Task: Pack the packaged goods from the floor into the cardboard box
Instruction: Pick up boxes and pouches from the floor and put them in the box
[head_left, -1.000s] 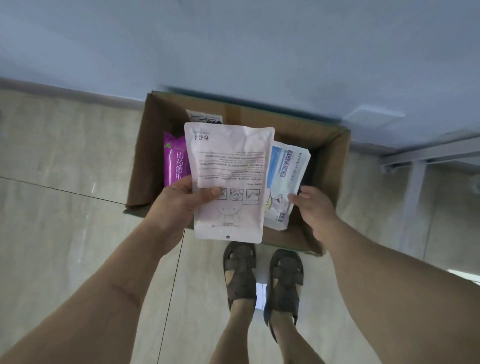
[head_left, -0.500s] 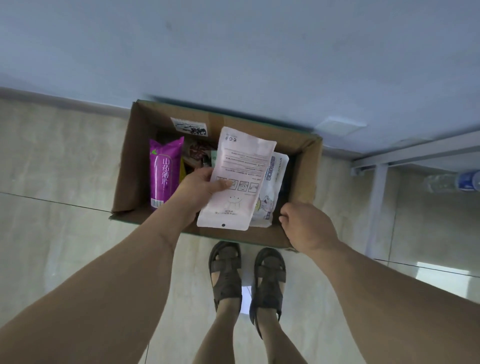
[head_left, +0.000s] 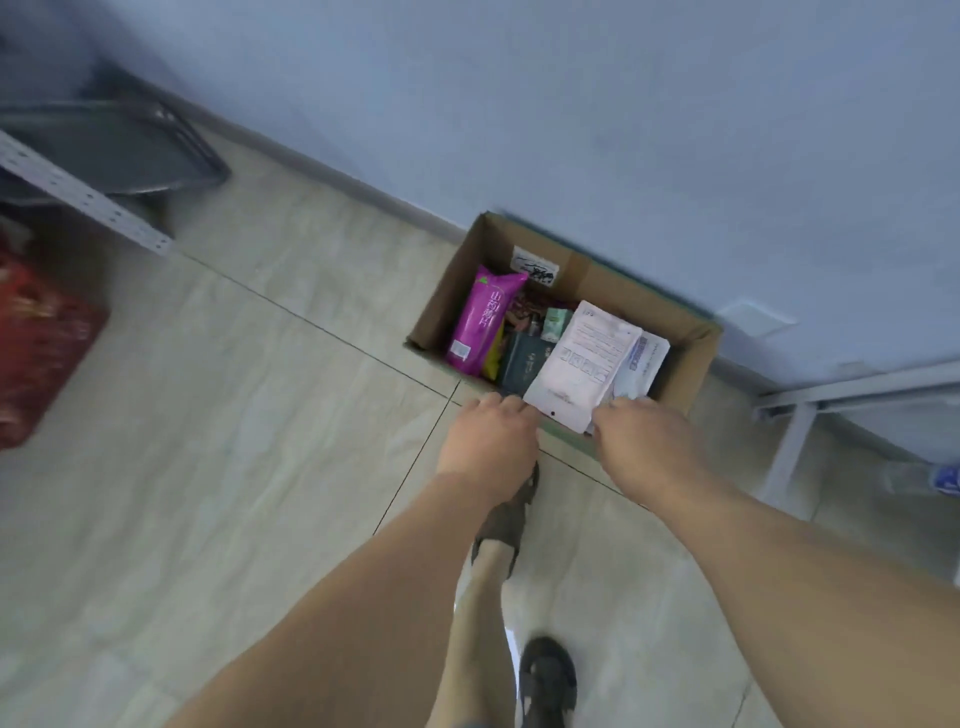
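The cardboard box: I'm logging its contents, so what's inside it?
Inside the cardboard box: a purple snack bag, a dark pack, a pale pink pouch overlapping a blue-white pouch. Whatever lies beneath is covered.

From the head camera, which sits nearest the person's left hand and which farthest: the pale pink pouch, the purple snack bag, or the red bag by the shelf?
Measured from the left hand:
1. Pale pink pouch, just right of the fingers, leaning in the cardboard box.
2. Purple snack bag, upright at the box's left side.
3. Red bag, far left on the floor.

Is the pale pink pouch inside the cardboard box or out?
Mostly in: the pale pink pouch leans inside the cardboard box, its lower end poking over the near rim.
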